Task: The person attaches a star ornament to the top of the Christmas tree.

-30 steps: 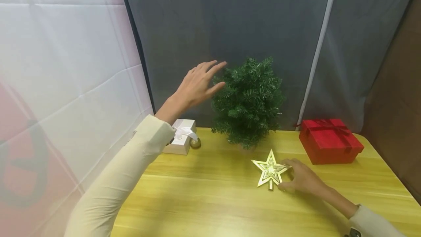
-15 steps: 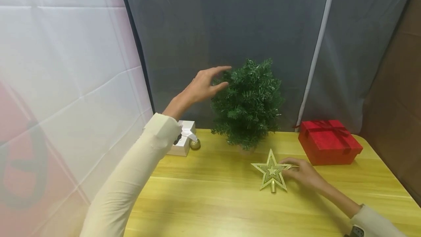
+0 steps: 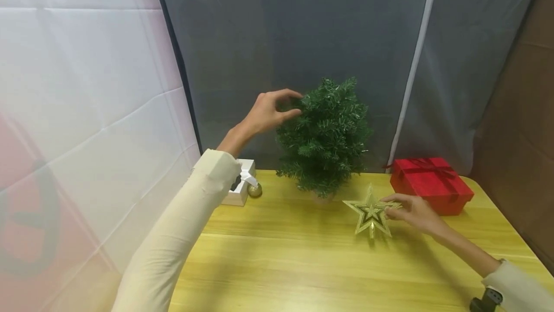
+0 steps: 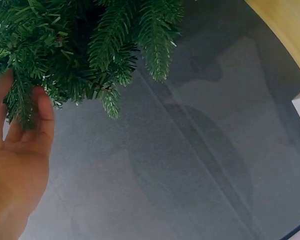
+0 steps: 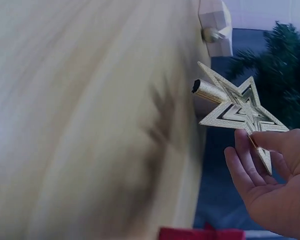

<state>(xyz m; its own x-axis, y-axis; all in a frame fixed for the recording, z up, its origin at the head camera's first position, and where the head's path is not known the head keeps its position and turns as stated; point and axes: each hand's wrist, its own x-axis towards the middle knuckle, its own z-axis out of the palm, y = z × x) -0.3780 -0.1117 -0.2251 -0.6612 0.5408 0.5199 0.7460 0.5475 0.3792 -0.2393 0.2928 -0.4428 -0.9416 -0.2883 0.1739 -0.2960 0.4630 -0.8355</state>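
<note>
A small green artificial Christmas tree [image 3: 329, 134] stands at the back of the table. My left hand [image 3: 266, 112] is at its upper left side. In the left wrist view, the thumb and curled fingers of that hand [image 4: 20, 170] surround a branch tip [image 4: 22, 102]. My right hand [image 3: 415, 211] pinches one point of a gold star tree topper [image 3: 371, 212] between thumb and fingers. The right wrist view shows the star [image 5: 247, 111] raised off the table, its hollow socket [image 5: 210, 91] sticking out from between two points.
A red gift box [image 3: 433, 187] with a ribbon sits at the back right, close behind my right hand. Left of the tree are a white gift box [image 3: 235, 195], partly behind my left sleeve, and a gold bauble [image 3: 255, 190]. Grey cloth [image 3: 346, 23] hangs behind the wooden table [image 3: 277, 264].
My left hand has come in against the tree, its spread fingers now curled. The right hand has taken hold of the star and lifted it, moving it slightly right and up in the view.
</note>
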